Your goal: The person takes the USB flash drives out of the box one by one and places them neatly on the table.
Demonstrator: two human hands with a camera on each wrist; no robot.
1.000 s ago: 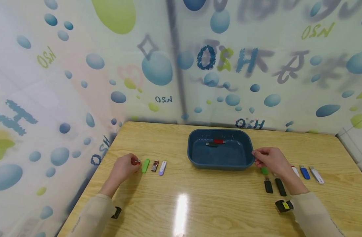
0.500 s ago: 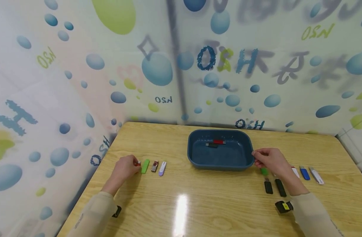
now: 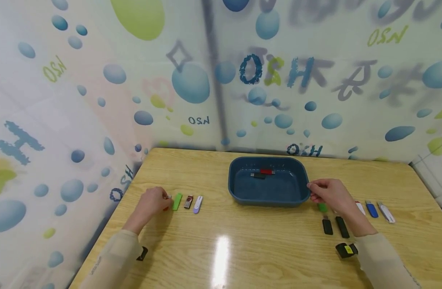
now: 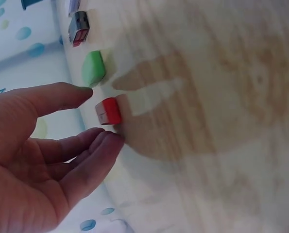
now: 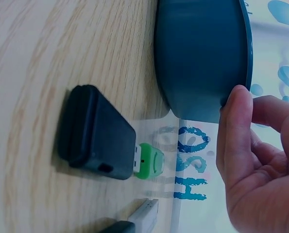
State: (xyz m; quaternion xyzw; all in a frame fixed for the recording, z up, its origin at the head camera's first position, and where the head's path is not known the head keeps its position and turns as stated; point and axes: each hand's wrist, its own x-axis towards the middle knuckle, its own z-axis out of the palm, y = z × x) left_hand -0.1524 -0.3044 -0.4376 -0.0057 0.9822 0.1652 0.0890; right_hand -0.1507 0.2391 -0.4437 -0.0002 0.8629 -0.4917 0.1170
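My left hand (image 3: 152,204) is low over the left side of the table, around a small red USB stick (image 4: 110,111). In the left wrist view the stick lies between thumb and fingers, with a gap on the thumb side and the fingertips right at its other edge. My right hand (image 3: 331,196) pinches the right rim of a dark blue plastic tub (image 3: 268,202) between thumb and fingers. Inside the tub lie a red USB stick (image 3: 267,171) and a black one (image 3: 258,176).
Beside my left hand lie green (image 3: 177,202), red-and-silver (image 3: 188,202) and white-and-purple (image 3: 198,204) USB sticks in a row. Near my right forearm are black (image 3: 327,225), green (image 5: 151,161), blue (image 3: 371,209) and silver (image 3: 386,212) ones. A patterned curtain (image 3: 192,132) hangs behind the table.
The fingers of my left hand have shifted slightly at the red USB stick, and more of its red body shows below them. My right hand has stayed on the tub's rim.
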